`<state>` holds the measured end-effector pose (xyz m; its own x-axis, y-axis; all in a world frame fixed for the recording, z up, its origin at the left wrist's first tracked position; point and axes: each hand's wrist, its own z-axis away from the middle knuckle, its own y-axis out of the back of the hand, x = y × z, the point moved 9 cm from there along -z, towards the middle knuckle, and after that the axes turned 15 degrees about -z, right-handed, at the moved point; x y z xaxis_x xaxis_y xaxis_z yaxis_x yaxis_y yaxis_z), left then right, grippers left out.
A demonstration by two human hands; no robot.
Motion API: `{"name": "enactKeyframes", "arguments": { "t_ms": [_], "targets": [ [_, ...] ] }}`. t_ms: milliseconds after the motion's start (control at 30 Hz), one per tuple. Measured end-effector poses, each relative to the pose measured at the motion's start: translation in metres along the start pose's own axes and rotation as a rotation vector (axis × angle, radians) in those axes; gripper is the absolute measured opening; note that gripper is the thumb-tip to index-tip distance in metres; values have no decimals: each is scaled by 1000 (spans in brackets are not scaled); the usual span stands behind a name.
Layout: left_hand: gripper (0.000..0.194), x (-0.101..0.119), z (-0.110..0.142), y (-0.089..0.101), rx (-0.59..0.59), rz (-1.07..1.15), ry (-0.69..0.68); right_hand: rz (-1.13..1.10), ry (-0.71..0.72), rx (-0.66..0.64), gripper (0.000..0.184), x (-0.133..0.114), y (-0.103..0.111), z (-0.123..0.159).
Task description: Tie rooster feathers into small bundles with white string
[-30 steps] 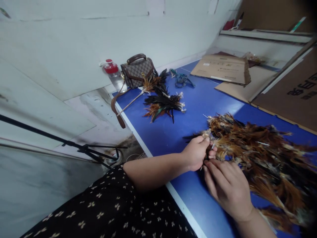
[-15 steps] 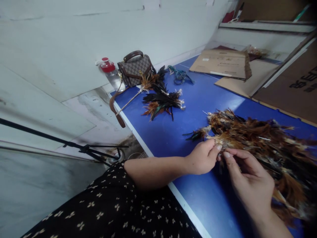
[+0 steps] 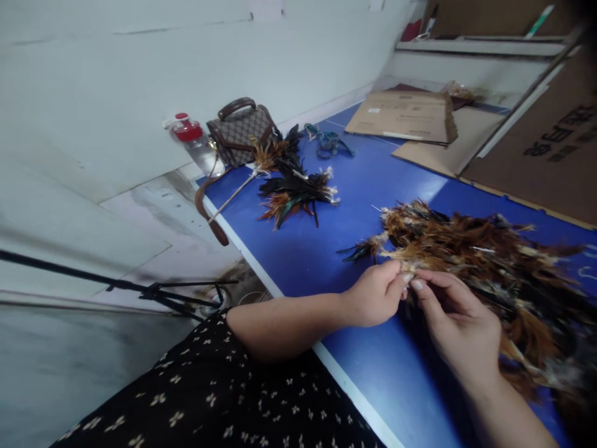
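A big heap of brown and black feathers (image 3: 485, 261) lies on the blue table (image 3: 326, 255) at the right. My left hand (image 3: 375, 294) is closed in a pinch at the heap's near edge, gripping the pale quill ends of some feathers. My right hand (image 3: 459, 323) meets it fingertip to fingertip, thumb and forefinger pinching the same bunch. A small dark tuft (image 3: 361, 249) sticks out just beyond my left hand.
Smaller feather bundles (image 3: 293, 186) and a thin stick (image 3: 231, 198) lie farther back. A patterned handbag (image 3: 240, 130) and a red-capped bottle (image 3: 193, 142) stand at the far corner, blue cord (image 3: 326, 142) beside them. Flattened cardboard (image 3: 466, 137) covers the right rear. A black stand (image 3: 153, 289) is on the floor, left.
My right hand has lifted off the table and turned from lying flat to pinching at the feather ends beside my left. The view has shifted slightly to the right.
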<state>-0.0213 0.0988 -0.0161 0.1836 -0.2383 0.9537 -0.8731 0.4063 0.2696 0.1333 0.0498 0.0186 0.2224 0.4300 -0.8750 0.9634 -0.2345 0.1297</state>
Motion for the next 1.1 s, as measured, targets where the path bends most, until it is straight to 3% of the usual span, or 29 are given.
{"name": "enactKeyframes", "arguments": {
  "t_ms": [133,400,833,1100],
  "targets": [
    [36,0,6,0,-58,-25,28,-30,96,-34,17,-21,-7,-3],
    [50,18,11,-13,-349,97,70,-4,65,-37,15,-14,-3,-2],
    [58,11,13,-17,-371,148,120,-47,141,-115,31,-13,-11,2],
    [65,4,12,-23,-383,242,162,-88,174,-190,38,-26,-9,-1]
  ]
}}
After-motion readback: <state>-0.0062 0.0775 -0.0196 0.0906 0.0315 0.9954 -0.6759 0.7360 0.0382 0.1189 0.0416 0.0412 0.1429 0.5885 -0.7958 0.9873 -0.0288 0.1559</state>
